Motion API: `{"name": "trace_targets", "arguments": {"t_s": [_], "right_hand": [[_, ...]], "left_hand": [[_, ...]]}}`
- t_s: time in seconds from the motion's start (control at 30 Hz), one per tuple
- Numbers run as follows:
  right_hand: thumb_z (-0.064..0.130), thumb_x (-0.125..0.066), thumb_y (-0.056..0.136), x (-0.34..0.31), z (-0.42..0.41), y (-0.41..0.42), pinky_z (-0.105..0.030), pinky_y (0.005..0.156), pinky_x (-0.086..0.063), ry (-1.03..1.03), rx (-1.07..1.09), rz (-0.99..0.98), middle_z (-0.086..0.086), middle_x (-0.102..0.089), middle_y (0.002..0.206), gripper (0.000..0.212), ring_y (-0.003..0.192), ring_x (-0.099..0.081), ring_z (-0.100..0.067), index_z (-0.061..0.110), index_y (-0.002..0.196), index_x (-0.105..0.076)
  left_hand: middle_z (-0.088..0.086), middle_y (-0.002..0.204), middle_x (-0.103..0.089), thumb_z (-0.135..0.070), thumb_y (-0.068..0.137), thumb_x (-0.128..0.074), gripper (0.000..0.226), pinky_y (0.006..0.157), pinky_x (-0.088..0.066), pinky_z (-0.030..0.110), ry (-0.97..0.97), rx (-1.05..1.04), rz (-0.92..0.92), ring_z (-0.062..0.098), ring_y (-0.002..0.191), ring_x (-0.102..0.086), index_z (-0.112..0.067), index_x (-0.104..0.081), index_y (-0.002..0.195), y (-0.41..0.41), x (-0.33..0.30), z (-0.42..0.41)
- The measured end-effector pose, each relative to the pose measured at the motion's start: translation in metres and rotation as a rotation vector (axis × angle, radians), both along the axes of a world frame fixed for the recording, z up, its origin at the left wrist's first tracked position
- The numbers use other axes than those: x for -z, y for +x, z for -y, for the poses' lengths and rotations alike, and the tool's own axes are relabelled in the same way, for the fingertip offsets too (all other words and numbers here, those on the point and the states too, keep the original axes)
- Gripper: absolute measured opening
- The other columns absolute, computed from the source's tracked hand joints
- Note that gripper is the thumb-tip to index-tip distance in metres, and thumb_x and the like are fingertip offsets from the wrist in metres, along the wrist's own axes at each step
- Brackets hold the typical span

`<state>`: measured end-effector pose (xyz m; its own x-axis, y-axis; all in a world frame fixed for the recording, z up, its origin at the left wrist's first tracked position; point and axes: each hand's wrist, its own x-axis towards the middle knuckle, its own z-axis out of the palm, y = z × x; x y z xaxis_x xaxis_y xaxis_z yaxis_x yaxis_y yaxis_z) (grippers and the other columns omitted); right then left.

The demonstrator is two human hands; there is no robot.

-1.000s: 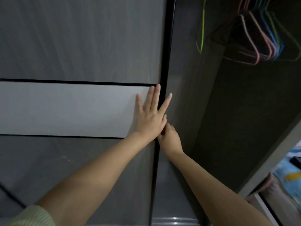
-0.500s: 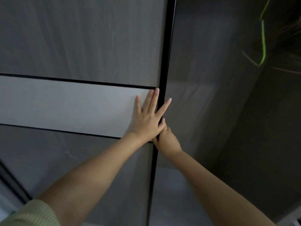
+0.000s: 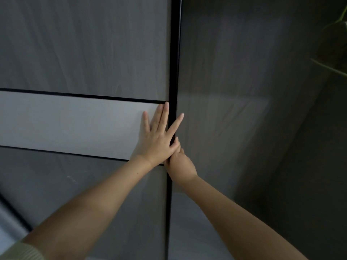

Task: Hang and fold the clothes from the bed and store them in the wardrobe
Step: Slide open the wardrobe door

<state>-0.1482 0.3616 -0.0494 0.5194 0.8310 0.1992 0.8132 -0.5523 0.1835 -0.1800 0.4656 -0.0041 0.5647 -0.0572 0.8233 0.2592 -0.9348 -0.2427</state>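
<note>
Grey wood-grain sliding wardrobe door with pale band (image 3: pixel 84 53) filled the left of view, its black edge frame (image 3: pixel 173 72) upright at centre. No clothes in view; hanging and folding judged not begun, or out of sight. Left hand (image 3: pixel 155 139) lay flat, fingers spread, on the pale band. Right hand (image 3: pixel 180 164) curled around the edge frame just below. A green wire hanger (image 3: pixel 336 69) hung in the dark interior.

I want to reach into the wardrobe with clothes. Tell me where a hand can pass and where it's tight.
Open room lies right of the door's black edge, in the dark interior between that edge and the green hanger at far right. It is crowded at the edge itself: the left hand lies flat on the sliding door, and the right hand grips the edge just below.
</note>
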Motion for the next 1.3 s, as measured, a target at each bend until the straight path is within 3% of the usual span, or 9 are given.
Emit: {"name": "trace_targets", "arguments": {"t_s": [0.23, 0.37, 0.5, 0.6, 0.7, 0.8, 0.87, 1.0, 1.3], "right_hand": [[-0.001, -0.035, 0.100, 0.005, -0.024, -0.006, -0.032, 0.114, -0.030, -0.059, 0.004, 0.055, -0.037, -0.005, 0.152, 0.060, 0.143, -0.020, -0.040, -0.007, 0.148, 0.001], [0.000, -0.034, 0.099, 0.006, -0.026, -0.005, -0.026, 0.089, -0.047, 0.072, 0.070, -0.100, -0.029, -0.021, 0.152, 0.059, 0.120, -0.053, -0.026, -0.005, 0.149, -0.003], [0.008, -0.036, 0.101, 0.007, -0.025, -0.002, -0.026, 0.081, -0.048, 0.165, 0.075, -0.187, -0.024, -0.023, 0.153, 0.064, 0.119, -0.054, -0.025, -0.001, 0.150, 0.004], [0.035, -0.035, 0.102, 0.010, -0.010, 0.003, -0.036, 0.072, -0.046, 0.287, 0.109, -0.383, -0.013, -0.038, 0.145, 0.058, 0.113, -0.057, -0.029, 0.014, 0.151, -0.013], [0.040, -0.036, 0.100, 0.013, 0.023, 0.015, -0.037, 0.075, -0.046, 0.353, 0.209, -0.419, -0.010, -0.045, 0.138, 0.051, 0.111, -0.057, -0.033, 0.018, 0.145, -0.029], [0.034, -0.039, 0.099, 0.013, 0.072, 0.029, -0.039, 0.084, -0.047, 0.313, 0.342, -0.396, -0.013, -0.055, 0.130, 0.039, 0.113, -0.057, -0.034, 0.015, 0.132, -0.046], [0.031, -0.039, 0.098, 0.013, 0.107, 0.032, -0.036, 0.081, -0.046, 0.286, 0.455, -0.396, -0.015, -0.062, 0.120, 0.032, 0.108, -0.059, -0.035, 0.014, 0.121, -0.055], [0.024, -0.039, 0.094, 0.026, 0.194, 0.022, -0.030, 0.071, -0.040, 0.257, 0.673, -0.425, -0.013, -0.065, 0.112, 0.030, 0.101, -0.062, -0.034, 0.015, 0.109, -0.063], [0.026, -0.042, 0.094, 0.056, 0.437, -0.066, -0.030, 0.064, -0.037, 0.302, 1.172, -0.449, -0.011, -0.066, 0.103, 0.022, 0.093, -0.063, -0.033, 0.014, 0.097, -0.061]], "left_hand": [[0.028, 0.151, -0.021, -0.031, 0.074, -0.072, 0.073, 0.106, -0.009, 0.067, -0.016, 0.041, -0.012, 0.037, 0.141, -0.014, -0.021, -0.045, 0.141, -0.009, -0.001, -0.021], [0.028, 0.150, -0.025, -0.030, 0.073, -0.072, 0.071, 0.105, -0.009, 0.067, -0.021, 0.049, -0.004, 0.037, 0.141, -0.016, -0.021, -0.047, 0.139, -0.006, 0.001, -0.022], [0.028, 0.152, -0.023, -0.029, 0.077, -0.067, 0.071, 0.107, -0.010, 0.067, -0.053, 0.054, -0.018, 0.035, 0.142, -0.013, -0.023, -0.039, 0.142, -0.007, 0.004, -0.021], [0.030, 0.151, -0.023, -0.021, 0.080, -0.064, 0.063, 0.107, -0.015, 0.070, -0.080, 0.080, 0.016, 0.038, 0.141, -0.017, -0.017, -0.045, 0.139, -0.011, 0.008, -0.013], [0.020, 0.149, -0.025, -0.020, 0.082, -0.057, 0.053, 0.107, -0.019, 0.069, -0.020, 0.232, 0.049, 0.035, 0.139, -0.025, -0.017, -0.047, 0.133, -0.013, 0.017, 0.003], [0.016, 0.140, -0.046, -0.017, 0.081, -0.056, 0.041, 0.108, -0.030, 0.056, -0.048, 0.443, -0.088, 0.032, 0.129, -0.043, -0.013, -0.060, 0.122, -0.007, 0.024, 0.040], [0.015, 0.125, -0.059, -0.012, 0.081, -0.059, 0.032, 0.098, -0.042, 0.047, -0.217, 0.553, -0.252, 0.034, 0.114, -0.056, -0.009, -0.067, 0.112, 0.001, 0.026, 0.071], [0.008, 0.110, -0.061, -0.008, 0.089, -0.055, 0.019, 0.084, -0.047, 0.038, -0.513, 0.654, -0.585, 0.031, 0.097, -0.060, -0.007, -0.068, 0.102, 0.021, 0.042, 0.142], [0.002, 0.100, -0.061, -0.019, 0.092, -0.047, 0.020, 0.072, -0.046, 0.032, -0.479, 0.958, -0.922, 0.025, 0.089, -0.059, -0.019, -0.067, 0.097, 0.031, 0.078, 0.383]]}}
